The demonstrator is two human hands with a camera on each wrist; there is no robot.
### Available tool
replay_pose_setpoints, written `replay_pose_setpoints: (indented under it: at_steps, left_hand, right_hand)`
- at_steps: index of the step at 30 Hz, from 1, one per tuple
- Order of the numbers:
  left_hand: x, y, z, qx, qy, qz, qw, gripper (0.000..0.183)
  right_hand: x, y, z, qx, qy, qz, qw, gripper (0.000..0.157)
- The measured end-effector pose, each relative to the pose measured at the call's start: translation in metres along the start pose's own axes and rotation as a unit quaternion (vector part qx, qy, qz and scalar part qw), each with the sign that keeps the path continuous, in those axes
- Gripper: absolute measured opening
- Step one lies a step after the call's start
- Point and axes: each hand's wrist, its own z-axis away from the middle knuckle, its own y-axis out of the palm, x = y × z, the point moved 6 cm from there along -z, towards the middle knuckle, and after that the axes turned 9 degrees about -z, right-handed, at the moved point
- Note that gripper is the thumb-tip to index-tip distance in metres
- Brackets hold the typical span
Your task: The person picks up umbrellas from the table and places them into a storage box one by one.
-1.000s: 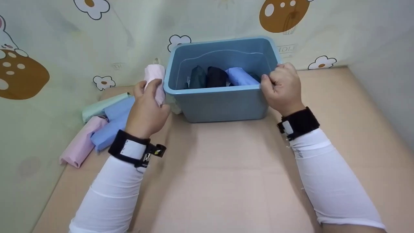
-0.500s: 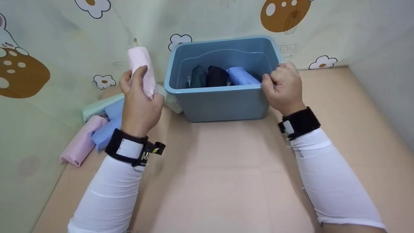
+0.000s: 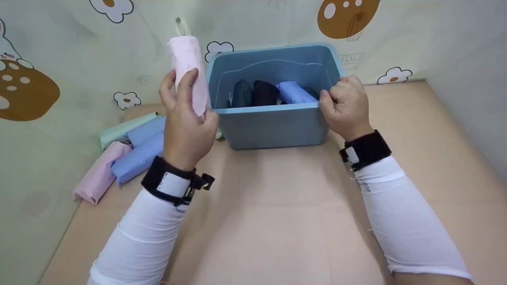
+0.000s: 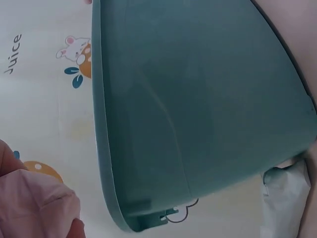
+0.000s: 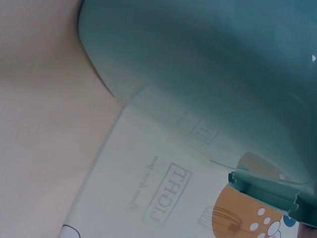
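Now looking past a cream, flower-printed wall sheet (image 3: 257, 23) to a smooth peach-coloured tabletop (image 3: 277, 190), and on it a rectangular blue plastic tub (image 3: 273, 128). Gripping that tub's near right corner with the right hand (image 3: 346, 105), with fingers curled firmly round the rim. Over to the left hand (image 3: 188, 126): holding a pale-pink cylindrical cloth-like roll (image 3: 187, 55) between fingers and thumb, up off the tabletop, tilted, just outside the tub's left end, with a gap visible from the left wrist. Inside the tub, spotting a dark-green roll (image 3: 242, 94), a black roll (image 3: 265, 94) and a bright-blue roll (image 3: 295, 93) side by side. Down at left, finding two mid-blue rolls (image 3: 138, 158), a deeper-pink roll (image 3: 103, 172) and a mint-green roll (image 3: 124, 128) close together. Smallest, catching a thin cream loop (image 3: 178, 24) atop the pale-pink roll.
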Motion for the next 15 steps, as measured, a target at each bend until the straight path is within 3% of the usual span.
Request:
replay_pose_setpoints:
  at_steps: [8, 15]
  left_hand:
    - [-0.030, 0.029, 0.000, 0.053, 0.055, -0.022, 0.9968, 0.071]
    - [-0.048, 0.054, -0.008, 0.102, 0.066, -0.036, 0.9919, 0.072]
  right_hand:
    - [-0.001, -0.001, 0.000, 0.008, 0.005, 0.007, 1.000, 0.050]
    - [0.000, 0.000, -0.001, 0.015, 0.001, 0.010, 1.000, 0.051]
